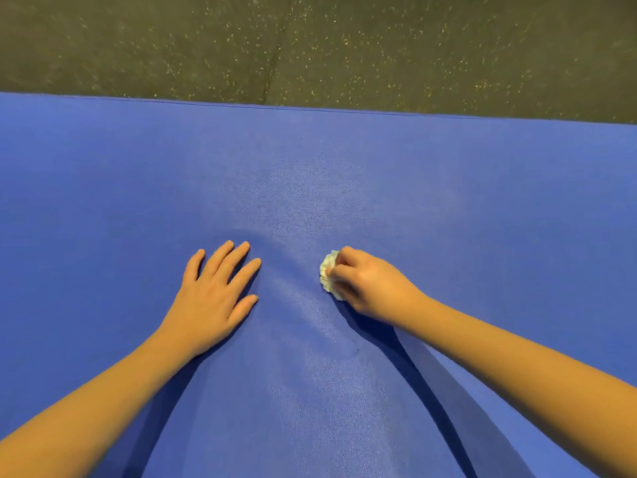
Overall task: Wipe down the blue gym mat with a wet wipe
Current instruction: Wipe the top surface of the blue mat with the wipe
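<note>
Where the speckled dark floor [310,46] shows beyond its far edge, the blue gym mat [448,188] fills the rest of the view, that edge running left to right. Right grip [365,284] is curled around a crumpled white wet wipe [329,276], down on the mat; the wad bulges out on the grip's left, longer near-to-far. Left grip [213,294] lies flat on the mat, fingers straight and spread, well left of the wipe. Faint sheen on the mat between them.
</note>
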`<state>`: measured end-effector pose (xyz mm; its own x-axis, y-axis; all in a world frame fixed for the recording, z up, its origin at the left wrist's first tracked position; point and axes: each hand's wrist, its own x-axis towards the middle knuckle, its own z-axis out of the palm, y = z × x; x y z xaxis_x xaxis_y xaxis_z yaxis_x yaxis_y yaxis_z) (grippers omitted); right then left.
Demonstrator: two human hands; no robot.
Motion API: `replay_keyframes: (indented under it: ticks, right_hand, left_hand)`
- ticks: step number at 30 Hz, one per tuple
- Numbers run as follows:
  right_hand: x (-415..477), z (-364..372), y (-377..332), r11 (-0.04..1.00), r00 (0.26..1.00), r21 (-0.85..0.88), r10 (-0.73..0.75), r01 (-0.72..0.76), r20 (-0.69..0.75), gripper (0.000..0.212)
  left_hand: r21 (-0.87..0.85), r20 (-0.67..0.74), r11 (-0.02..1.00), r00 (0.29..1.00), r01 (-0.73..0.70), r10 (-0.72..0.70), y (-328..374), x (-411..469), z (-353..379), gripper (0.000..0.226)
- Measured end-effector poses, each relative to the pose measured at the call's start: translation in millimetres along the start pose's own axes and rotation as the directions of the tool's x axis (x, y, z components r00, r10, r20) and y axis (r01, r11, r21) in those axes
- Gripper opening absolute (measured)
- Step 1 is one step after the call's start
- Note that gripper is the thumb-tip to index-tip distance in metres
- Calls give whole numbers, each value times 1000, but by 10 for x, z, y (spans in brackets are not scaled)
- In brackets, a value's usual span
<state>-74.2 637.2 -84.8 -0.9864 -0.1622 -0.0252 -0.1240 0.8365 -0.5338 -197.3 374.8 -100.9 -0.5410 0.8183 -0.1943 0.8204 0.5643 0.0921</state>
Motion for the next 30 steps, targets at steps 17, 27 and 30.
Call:
replay_keyframes:
  ticks: [17,27,30]
  right_hand:
    - [1016,-508,537,952,974,-208,228,-224,-1,10]
    - [1419,-671,892,928,973,-296,227,-225,-27,9]
    - [1682,-586,938,803,833,-245,479,-543,-277,11]
  left_hand:
    - [-161,-253,983,958,92,-131,-323,675,-100,50]
    - [-295,-279,940,925,173,-258,-499,771,-54,53]
    - [-309,-289,937,923,162,-255,-500,765,-50,51]
